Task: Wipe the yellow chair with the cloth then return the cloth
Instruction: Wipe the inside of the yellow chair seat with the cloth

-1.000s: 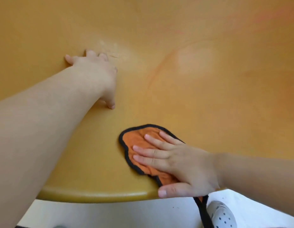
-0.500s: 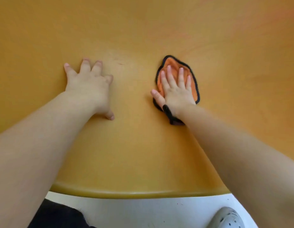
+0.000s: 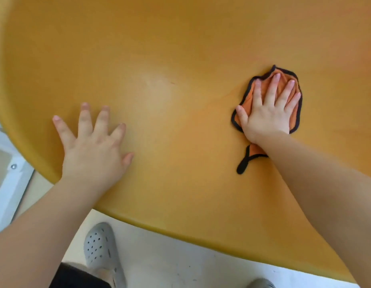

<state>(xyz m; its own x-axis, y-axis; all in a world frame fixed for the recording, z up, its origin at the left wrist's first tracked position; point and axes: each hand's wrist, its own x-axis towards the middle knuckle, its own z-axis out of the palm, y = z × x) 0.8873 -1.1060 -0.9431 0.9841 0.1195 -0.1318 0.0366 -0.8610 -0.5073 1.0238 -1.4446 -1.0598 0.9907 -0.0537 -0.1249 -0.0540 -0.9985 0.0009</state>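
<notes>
The yellow chair (image 3: 180, 48) fills most of the head view, its smooth seat curving up at the far side. My right hand (image 3: 267, 109) lies flat with fingers spread on an orange cloth (image 3: 293, 121) with a black edge, pressing it onto the seat at the right. A black loop of the cloth sticks out below my wrist. My left hand (image 3: 93, 146) rests palm down, fingers apart, on the bare seat at the left, holding nothing.
The seat's rounded front edge (image 3: 180, 229) runs across the lower part of the view. Below it is a white floor with my grey perforated shoe (image 3: 101, 252). A white frame with a screw (image 3: 13, 166) stands at the left edge.
My right hand has slid the cloth from the seat's front edge up and then to the right. My left hand stays planted on the seat. The view has shifted and shows more floor.
</notes>
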